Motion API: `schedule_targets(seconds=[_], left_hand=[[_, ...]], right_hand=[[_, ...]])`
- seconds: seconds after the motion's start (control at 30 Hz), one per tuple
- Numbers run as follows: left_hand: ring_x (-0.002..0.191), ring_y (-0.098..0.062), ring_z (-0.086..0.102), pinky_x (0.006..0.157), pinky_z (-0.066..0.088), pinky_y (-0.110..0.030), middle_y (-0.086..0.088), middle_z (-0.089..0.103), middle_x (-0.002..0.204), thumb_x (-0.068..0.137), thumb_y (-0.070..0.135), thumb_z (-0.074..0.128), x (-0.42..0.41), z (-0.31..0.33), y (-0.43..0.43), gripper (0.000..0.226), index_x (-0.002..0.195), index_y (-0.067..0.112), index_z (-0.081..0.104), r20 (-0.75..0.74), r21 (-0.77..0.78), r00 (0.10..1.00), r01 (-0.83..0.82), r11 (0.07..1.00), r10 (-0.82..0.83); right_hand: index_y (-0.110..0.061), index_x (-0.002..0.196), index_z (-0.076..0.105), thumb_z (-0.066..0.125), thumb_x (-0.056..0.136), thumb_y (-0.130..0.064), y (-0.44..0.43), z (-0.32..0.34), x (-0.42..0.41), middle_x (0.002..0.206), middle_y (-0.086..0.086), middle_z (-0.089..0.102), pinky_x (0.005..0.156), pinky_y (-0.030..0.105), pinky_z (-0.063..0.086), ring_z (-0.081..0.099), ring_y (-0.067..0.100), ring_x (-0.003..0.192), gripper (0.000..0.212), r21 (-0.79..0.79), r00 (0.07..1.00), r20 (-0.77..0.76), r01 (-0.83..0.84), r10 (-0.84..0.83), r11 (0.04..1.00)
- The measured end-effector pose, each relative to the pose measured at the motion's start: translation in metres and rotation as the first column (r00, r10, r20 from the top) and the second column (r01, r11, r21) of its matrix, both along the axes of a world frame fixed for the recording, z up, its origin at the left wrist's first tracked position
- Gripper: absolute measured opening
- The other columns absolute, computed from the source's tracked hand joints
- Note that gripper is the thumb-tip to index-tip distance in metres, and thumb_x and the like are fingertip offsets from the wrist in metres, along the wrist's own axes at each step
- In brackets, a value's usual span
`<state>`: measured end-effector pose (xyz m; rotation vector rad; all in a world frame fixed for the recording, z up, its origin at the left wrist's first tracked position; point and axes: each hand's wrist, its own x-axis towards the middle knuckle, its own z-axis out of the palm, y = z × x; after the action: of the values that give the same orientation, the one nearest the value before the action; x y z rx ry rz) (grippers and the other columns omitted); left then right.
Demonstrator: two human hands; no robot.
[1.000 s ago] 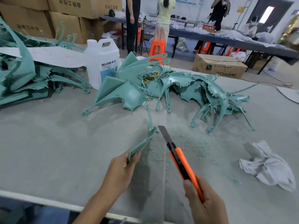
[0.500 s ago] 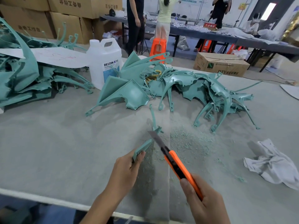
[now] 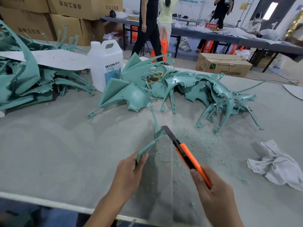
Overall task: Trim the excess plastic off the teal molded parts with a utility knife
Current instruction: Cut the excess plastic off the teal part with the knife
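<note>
My left hand [image 3: 129,172] grips the near end of a long thin teal molded part [image 3: 151,142], which points away from me with a slim stem rising at its far end. My right hand [image 3: 213,194] holds an orange utility knife [image 3: 188,157] with its dark blade extended. The blade tip rests against the right edge of the part near its middle bend. A heap of teal molded parts [image 3: 188,90] lies beyond on the grey table [image 3: 57,153]. Another stack of teal parts [image 3: 24,82] sits at the far left.
Teal shavings [image 3: 196,141] are strewn right of the blade. A crumpled white cloth [image 3: 278,164] lies at the right, a white DEXCON jug [image 3: 106,64] stands behind the heap. Cardboard boxes [image 3: 65,15] and people stand beyond the table; its near edge runs below my wrists.
The knife blade swung left to the part's edge half a second ago and has since slid forward along it. My left hand keeps holding the part.
</note>
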<state>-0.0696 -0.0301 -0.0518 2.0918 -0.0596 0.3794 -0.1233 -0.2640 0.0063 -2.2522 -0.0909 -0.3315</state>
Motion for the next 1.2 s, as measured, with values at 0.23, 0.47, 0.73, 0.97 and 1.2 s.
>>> schedule_targets(seconds=[0.23,0.47,0.73,0.97,1.2], left_hand=[[0.045,-0.007,0.04,0.046,0.029,-0.019,0.012,0.041,0.049,0.095,0.061,0.038,0.0,-0.003,-0.001,0.035,0.067,0.046,0.053,0.012,-0.019,1.0,0.012,1.0,-0.012],[0.052,-0.005,0.049,0.054,0.038,-0.022,0.005,0.051,0.056,0.097,0.065,0.034,0.003,-0.009,0.001,0.054,0.069,0.023,0.052,0.004,-0.006,1.0,-0.016,1.0,0.016],[0.045,-0.007,0.042,0.046,0.029,-0.018,0.013,0.045,0.05,0.098,0.058,0.038,0.001,-0.003,0.0,0.041,0.065,0.034,0.041,0.006,-0.002,1.0,-0.005,1.0,0.005],[0.052,-0.008,0.046,0.053,0.036,-0.023,0.009,0.048,0.054,0.097,0.06,0.04,0.004,-0.004,-0.001,0.041,0.066,0.034,0.045,0.017,-0.014,0.999,-0.039,0.999,0.04],[0.045,-0.006,0.041,0.046,0.028,-0.018,0.015,0.047,0.05,0.096,0.057,0.04,0.0,-0.003,-0.001,0.044,0.062,0.029,0.039,-0.02,-0.062,1.0,-0.013,0.998,0.012]], right_hand=[[-0.038,0.079,0.064,0.068,0.091,-0.03,0.0,-0.004,-0.001,0.051,-0.005,0.05,0.047,0.017,0.035,0.047,0.005,0.044,0.015,-0.028,0.999,0.0,0.046,-0.046,0.999],[-0.051,0.099,0.061,0.061,0.085,-0.056,0.03,-0.001,-0.036,0.055,-0.013,0.059,0.047,0.007,0.039,0.055,-0.001,0.045,0.015,0.004,0.999,0.031,-0.021,0.02,1.0],[-0.039,0.079,0.062,0.074,0.087,-0.032,0.023,-0.011,-0.033,0.047,-0.002,0.052,0.052,0.01,0.039,0.055,0.013,0.056,0.016,-0.025,0.985,0.085,0.156,-0.153,0.987],[-0.038,0.109,0.06,0.055,0.085,-0.05,0.04,0.003,-0.027,0.06,-0.01,0.061,0.045,0.022,0.043,0.059,0.015,0.057,0.028,-0.145,0.987,0.163,0.029,-0.005,0.989],[-0.036,0.09,0.062,0.076,0.088,-0.037,0.023,-0.013,-0.015,0.042,-0.009,0.046,0.05,0.019,0.04,0.049,0.017,0.047,0.014,-0.064,0.979,0.115,0.178,-0.17,0.982]])
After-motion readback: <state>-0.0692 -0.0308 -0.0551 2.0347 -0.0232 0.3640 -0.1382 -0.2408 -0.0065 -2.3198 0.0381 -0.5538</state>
